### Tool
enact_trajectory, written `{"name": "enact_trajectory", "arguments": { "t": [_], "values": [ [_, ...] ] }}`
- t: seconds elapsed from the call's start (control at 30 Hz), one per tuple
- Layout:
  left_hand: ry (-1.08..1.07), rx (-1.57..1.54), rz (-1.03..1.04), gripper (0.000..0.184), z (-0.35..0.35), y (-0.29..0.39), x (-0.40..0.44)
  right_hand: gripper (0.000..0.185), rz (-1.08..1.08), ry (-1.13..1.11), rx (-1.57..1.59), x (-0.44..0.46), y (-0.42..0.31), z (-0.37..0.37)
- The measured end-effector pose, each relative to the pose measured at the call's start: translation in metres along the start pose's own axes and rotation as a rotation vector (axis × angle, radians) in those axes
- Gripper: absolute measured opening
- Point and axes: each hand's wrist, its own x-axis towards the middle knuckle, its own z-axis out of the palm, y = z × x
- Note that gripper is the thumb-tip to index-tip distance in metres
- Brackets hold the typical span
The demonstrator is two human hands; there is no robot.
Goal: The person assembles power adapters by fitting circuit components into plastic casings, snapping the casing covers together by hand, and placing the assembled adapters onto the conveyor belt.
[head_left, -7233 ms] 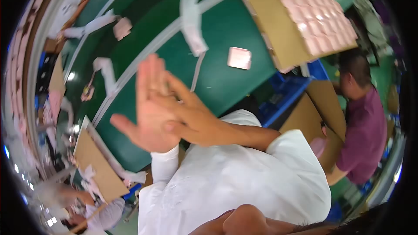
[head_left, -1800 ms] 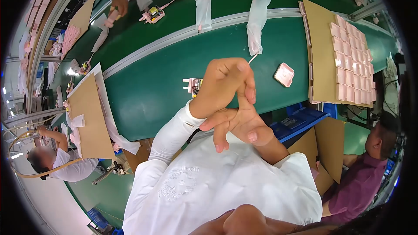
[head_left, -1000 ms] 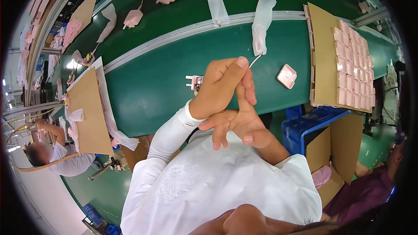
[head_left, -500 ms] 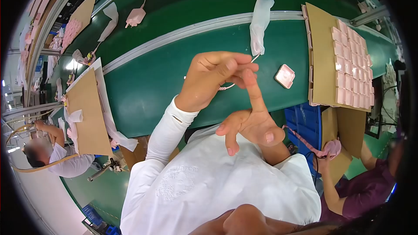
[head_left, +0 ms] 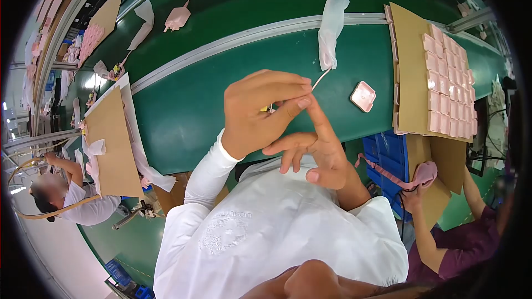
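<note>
Left hand (head_left: 249,112) has shifted slightly toward the person's left since the preceding frame, its fingers now straighter and drawn together; the loop of cord seen beside it then is now hidden; on the far green belt (head_left: 260,0), a pink plug body (head_left: 177,17) has slid a little to the right.

Left hand: back to camera, fingers long and side by side, thumb brought close beneath them, a narrow gap between; its fingertips meet the tip of the right index finger where the pale cord (head_left: 321,79) runs in; whether the cord is pinched, cannot tell. Right hand (head_left: 326,158): half unfolded, palm showing, index extended, other fingers loosely bent, thumb well apart; no grip visible.

Cord leads up to a translucent sleeve (head_left: 330,30), which lies on the green table (head_left: 188,127) and across the metal rail (head_left: 221,48); a small yellow part (head_left: 264,109) shows through the left hand's gap, mostly hidden; whether held or lying behind, cannot tell. Pink shell (head_left: 363,97) lies on the table right of the hands, well apart from them.

Further right, a cardboard sheet (head_left: 409,72) carries rows of pink shells (head_left: 450,88); below, beside a blue crate (head_left: 386,152), a co-worker's hand (head_left: 412,200) holds a coiled pink strap (head_left: 425,174).
</note>
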Motion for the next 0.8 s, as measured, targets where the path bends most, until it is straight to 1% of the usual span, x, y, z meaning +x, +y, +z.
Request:
{"name": "enact_trajectory", "arguments": {
  "t": [0.07, 0.17, 0.37, 0.47, 0.57, 0.67, 0.8],
  "values": [
    [0.050, 0.256, 0.215, 0.012, 0.000, 0.002, 0.004, 0.117, 0.003, -0.002, -0.012, 0.001, -0.002, -0.001],
    [0.081, 0.303, 0.308, 0.013, 0.000, -0.003, 0.003, 0.115, 0.013, -0.009, 0.027, 0.001, -0.006, 0.001],
    [0.044, 0.180, 0.165, 0.008, 0.004, -0.009, 0.000, 0.115, 0.008, -0.038, 0.052, 0.000, -0.002, -0.005],
    [0.041, -0.125, -0.165, 0.006, 0.005, -0.004, -0.003, 0.117, 0.027, -0.027, 0.093, 0.001, -0.004, -0.004],
    [0.029, -0.330, -0.265, 0.018, 0.003, -0.005, -0.003, 0.119, 0.030, -0.026, 0.171, 0.001, -0.005, -0.006],
    [0.041, -0.391, -0.293, 0.031, 0.003, -0.006, -0.002, 0.121, 0.021, -0.007, 0.218, 0.001, -0.005, -0.007],
    [0.071, -0.414, -0.333, 0.030, 0.001, -0.009, -0.004, 0.119, 0.024, -0.025, 0.263, 0.001, -0.006, -0.008]
  ]
}}
